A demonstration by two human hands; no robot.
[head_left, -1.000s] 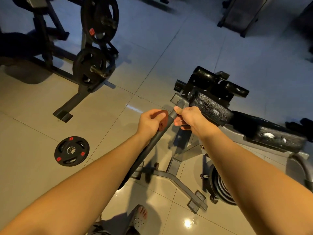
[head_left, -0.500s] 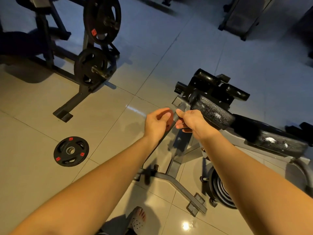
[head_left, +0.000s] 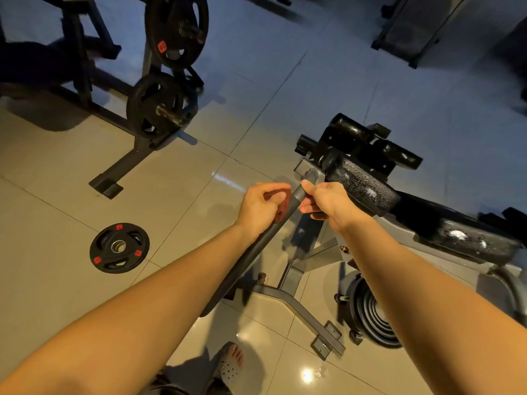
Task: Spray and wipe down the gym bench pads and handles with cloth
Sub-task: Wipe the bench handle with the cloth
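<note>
Left hand (head_left: 261, 208) is clamping the reddish cloth (head_left: 281, 205) around the dark handle (head_left: 251, 252) near its upper end, while the right hand (head_left: 328, 202) is gripping the handle just above, steadying it. Probably best: cloth wrapping fully round, pressure staying even along the whole length.

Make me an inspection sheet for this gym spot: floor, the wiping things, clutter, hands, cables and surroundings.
Surface: tiled floor, glossy, with a lamp glare near the bottom edge.
Job's things: red cloth wrapped against the grey handle; black pads speckled with white droplets; no spray bottle seen.
Clutter: one loose plate lying flat on the floor.
Hands: left hand grips the cloth round the handle; right hand grips the handle's upper end.
Cables: nothing seen.
Surroundings: rack loaded with plates at the left; another machine at the top right; a sandalled foot at the bottom.
</note>
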